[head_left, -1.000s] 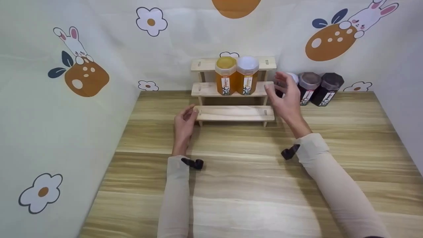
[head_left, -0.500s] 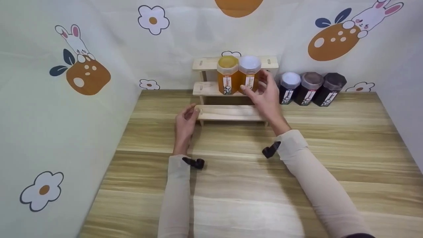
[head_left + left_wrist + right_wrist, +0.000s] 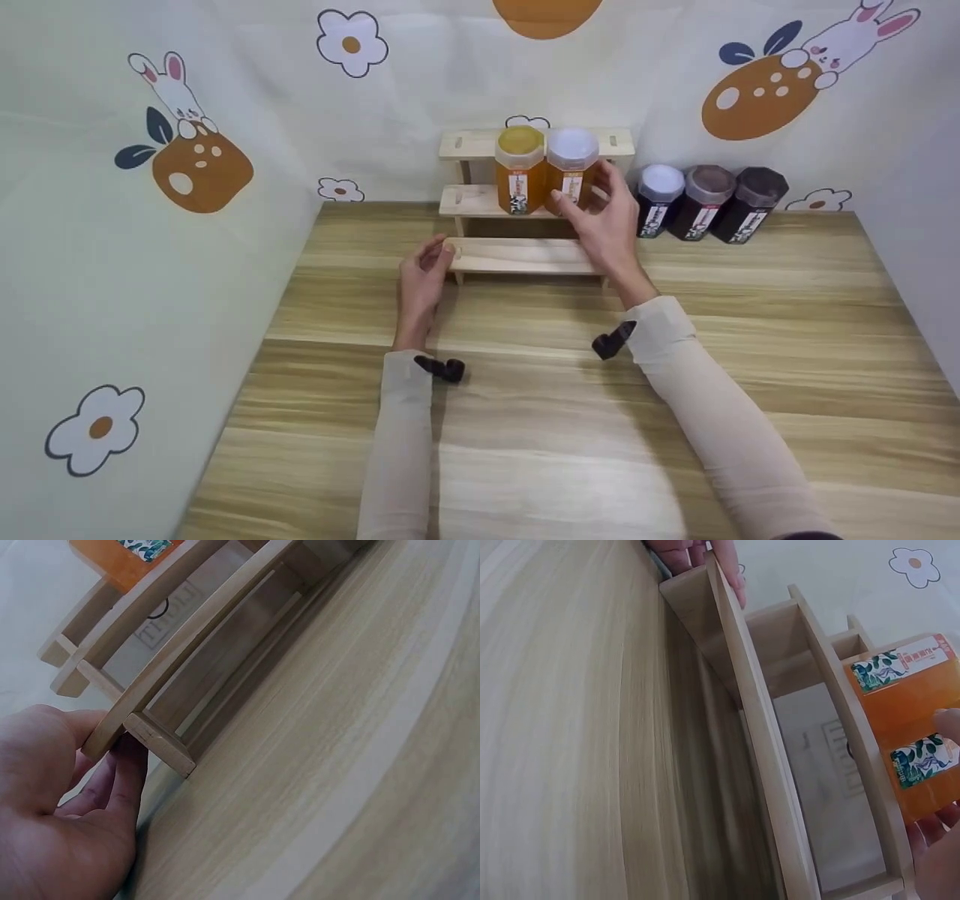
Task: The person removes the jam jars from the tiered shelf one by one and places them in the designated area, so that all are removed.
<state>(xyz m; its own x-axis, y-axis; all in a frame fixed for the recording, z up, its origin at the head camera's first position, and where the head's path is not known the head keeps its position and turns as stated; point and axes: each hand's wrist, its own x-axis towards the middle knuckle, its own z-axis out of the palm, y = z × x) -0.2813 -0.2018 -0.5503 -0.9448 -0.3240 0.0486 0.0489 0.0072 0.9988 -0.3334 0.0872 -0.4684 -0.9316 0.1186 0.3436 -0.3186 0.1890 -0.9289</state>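
Note:
A three-step wooden rack (image 3: 517,256) stands against the back wall. My left hand (image 3: 421,281) pinches the left end of its lowest step, thumb on top and fingers beneath, as the left wrist view shows. On the middle step two amber jars stand side by side: a yellow-lidded jar (image 3: 519,180) and, to its right, a white-lidded jar (image 3: 571,154). With thumb in front and fingers round the right side, my right hand (image 3: 611,229) grips the white-lidded jar. Its label is partly covered by the thumb; in the right wrist view the amber jar (image 3: 911,712) sits on the step.
Right of the rack, three dark jars stand in a row on the wooden table (image 3: 525,420): one with a white lid (image 3: 660,199), one with a brownish lid (image 3: 703,202) and one with a black lid (image 3: 750,206). A printed cloth wall (image 3: 420,82) closes the back.
My right hand has come left from beside the dark jars and taken hold of the white-lidded amber jar, which has shifted very slightly right. My left hand keeps its hold on the rack.

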